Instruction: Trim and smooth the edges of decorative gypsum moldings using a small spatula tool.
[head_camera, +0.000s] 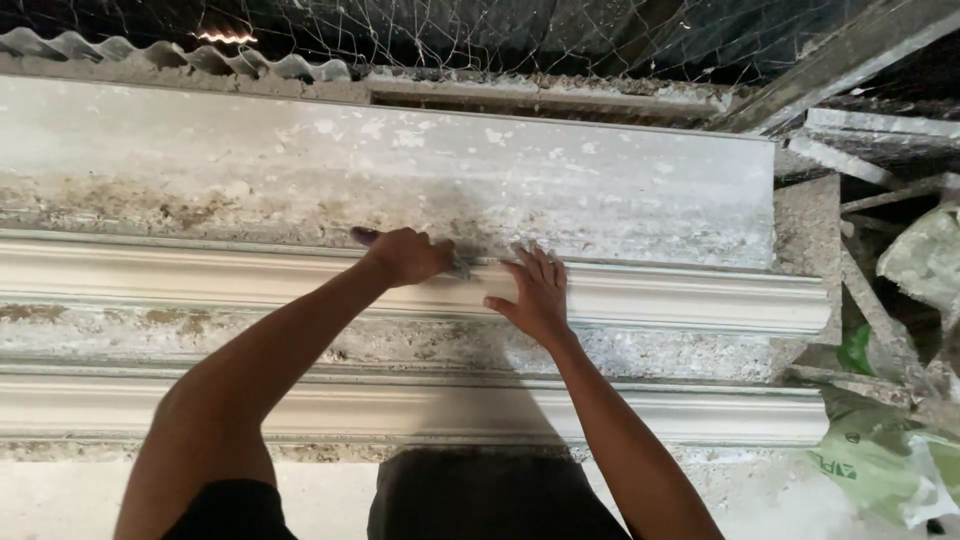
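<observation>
A long white plaster moulding (680, 300) lies across a stained grey slab (560, 180). My left hand (405, 256) is closed round a small tool with a dark handle (365, 236), its blade end against the moulding's upper edge. My right hand (535, 295) lies flat on the moulding just to the right, fingers spread and pointing away from me. A second white moulding (700, 412) runs parallel, nearer to me, under my forearms.
Corrugated sheet (150, 55) and netting (480, 30) line the far side. Grey slats (860, 160) and rubble stand at the right, with green bags (880, 460) at the lower right. The slab ends at its right edge (790, 260).
</observation>
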